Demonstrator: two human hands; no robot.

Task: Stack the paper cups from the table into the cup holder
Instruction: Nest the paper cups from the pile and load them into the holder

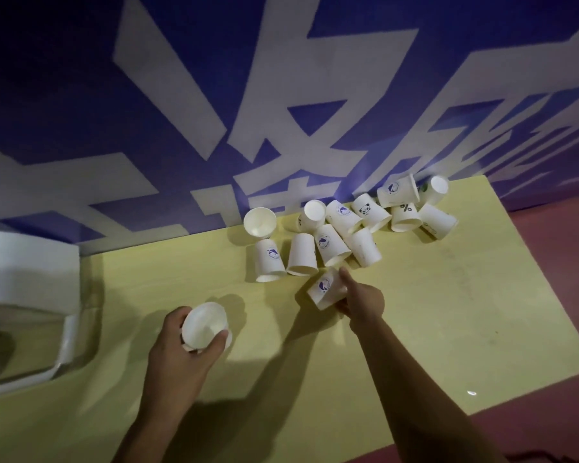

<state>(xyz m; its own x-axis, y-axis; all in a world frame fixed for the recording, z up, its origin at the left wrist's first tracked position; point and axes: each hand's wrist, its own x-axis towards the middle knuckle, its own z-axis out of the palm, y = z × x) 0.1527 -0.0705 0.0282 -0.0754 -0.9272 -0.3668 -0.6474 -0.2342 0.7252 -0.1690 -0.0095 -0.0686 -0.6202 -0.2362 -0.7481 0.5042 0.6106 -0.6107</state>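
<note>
**Q:** Fig. 1, head view. What does each hand hold?

**A:** My left hand point(181, 349) grips a white cup point(204, 325). The fingers curl round its wall, the thumb lies at the rim, and the mouth is turned toward the camera. A second rim shows just under it, so it may be a nested pair, but I cannot tell for certain. My right hand point(363, 302) holds a logo cup point(325, 289) that is tilted with its base pointing away from me. The thumb stretches along one side and the other fingers curl under the mouth end.

**Q:** Where are the other cups?

**A:** A pile point(335, 235) of white cups lies on the yellow table point(432, 312) just beyond my right hand. Most lie on their sides, touching or overlapping, and the nearest are just past my right thumb. A panda cup point(370, 212) lies deeper in the pile. The farthest cups, beyond and to the right of that hand, rest near the blue wall point(81, 111). An open cup point(259, 222) shows its mouth beyond the gap between my two hands.

**Q:** And the holder?

**A:** A white unit point(24, 272) sits at the table's edge, well apart to the left of my left hand. I cannot tell whether it is the holder. Neither held cup touches it. Red floor point(565, 262) shows to the right of my right forearm.
</note>
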